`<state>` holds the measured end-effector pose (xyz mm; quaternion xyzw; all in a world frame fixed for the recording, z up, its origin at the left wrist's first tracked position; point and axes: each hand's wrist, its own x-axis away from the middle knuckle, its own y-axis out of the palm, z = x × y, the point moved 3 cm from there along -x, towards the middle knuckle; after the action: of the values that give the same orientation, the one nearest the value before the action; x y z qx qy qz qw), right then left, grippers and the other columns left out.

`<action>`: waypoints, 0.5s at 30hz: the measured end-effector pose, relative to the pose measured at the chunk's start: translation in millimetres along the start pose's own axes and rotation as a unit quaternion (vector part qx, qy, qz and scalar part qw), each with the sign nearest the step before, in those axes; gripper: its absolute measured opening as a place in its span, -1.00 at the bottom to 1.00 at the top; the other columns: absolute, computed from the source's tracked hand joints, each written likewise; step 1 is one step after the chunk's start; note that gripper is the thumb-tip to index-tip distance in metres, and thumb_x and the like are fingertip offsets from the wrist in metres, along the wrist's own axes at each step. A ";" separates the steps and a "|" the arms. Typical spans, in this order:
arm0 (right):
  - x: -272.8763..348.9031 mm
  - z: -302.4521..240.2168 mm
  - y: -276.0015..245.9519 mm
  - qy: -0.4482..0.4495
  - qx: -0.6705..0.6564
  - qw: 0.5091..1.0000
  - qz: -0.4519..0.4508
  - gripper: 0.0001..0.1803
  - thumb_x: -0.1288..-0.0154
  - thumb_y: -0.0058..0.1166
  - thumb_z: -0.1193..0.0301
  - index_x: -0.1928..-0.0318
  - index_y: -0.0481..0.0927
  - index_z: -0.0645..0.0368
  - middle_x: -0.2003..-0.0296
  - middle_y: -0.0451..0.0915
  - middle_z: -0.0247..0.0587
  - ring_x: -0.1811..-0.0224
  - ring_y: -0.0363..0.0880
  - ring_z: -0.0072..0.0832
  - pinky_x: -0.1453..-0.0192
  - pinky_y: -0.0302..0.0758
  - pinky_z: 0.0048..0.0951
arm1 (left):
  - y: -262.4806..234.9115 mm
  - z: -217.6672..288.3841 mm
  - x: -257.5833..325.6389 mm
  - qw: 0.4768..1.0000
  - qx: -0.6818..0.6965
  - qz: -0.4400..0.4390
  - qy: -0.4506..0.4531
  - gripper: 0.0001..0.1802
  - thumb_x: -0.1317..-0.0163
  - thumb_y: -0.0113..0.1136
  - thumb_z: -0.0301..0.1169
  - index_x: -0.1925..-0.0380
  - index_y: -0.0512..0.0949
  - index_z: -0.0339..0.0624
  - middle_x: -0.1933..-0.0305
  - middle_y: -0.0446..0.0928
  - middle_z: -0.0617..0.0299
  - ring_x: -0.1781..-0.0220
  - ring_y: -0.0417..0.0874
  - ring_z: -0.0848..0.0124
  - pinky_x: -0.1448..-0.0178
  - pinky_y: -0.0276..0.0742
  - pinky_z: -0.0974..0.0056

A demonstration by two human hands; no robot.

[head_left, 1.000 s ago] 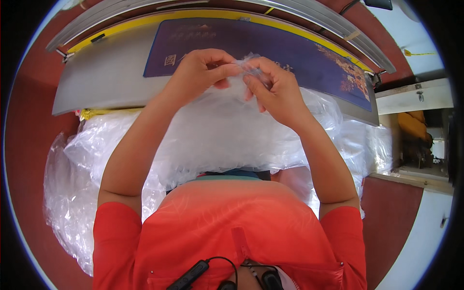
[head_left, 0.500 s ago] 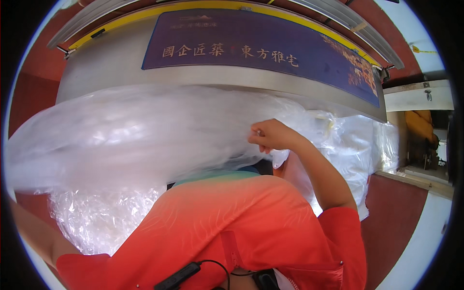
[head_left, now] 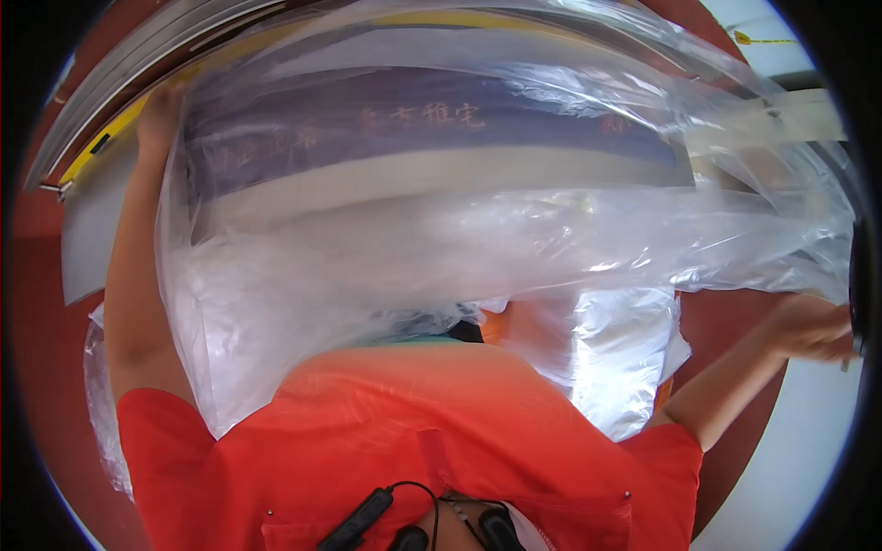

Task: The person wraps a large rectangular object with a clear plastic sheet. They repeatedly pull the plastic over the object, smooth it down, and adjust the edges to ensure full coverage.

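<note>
A large clear plastic sheet (head_left: 478,248) is spread wide in front of me, billowing over a flat grey-white box with a dark blue printed panel (head_left: 413,119). My left hand (head_left: 158,110) is raised at the far upper left, gripping the sheet's edge by the box corner. My right hand (head_left: 813,329) is stretched out to the far right, closed on the sheet's other edge. More crumpled clear plastic (head_left: 616,358) hangs below, near my orange shirt.
The box has a yellow strip and a grey rim (head_left: 110,119) along its far side. Dark red floor (head_left: 37,367) lies on the left and right. A white surface (head_left: 808,477) sits at the lower right, with pale furniture at the upper right.
Both hands started together at the middle pinching the plastic. They have swept apart, left hand up and left, right hand far right, and the sheet now spreads over the box.
</note>
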<state>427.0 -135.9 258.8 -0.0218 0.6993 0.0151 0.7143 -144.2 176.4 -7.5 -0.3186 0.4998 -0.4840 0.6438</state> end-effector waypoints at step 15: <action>275.0 144.7 92.2 0.103 0.129 0.855 -0.491 -0.54 -0.15 -0.23 0.14 0.00 0.27 0.13 0.03 0.27 -0.07 -0.04 0.17 -0.17 -0.10 0.06 -0.22 | -134.1 -359.7 166.8 0.888 -0.415 -0.060 -0.188 -0.67 -0.17 -0.28 -0.24 0.35 0.36 -0.31 0.28 0.40 -0.11 0.24 0.45 0.04 0.22 0.38 0.15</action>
<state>572.6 -38.7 -14.0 -0.2716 0.6631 -0.4301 0.5492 -522.2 1.7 -50.5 -0.6710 0.5046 -0.2019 0.5043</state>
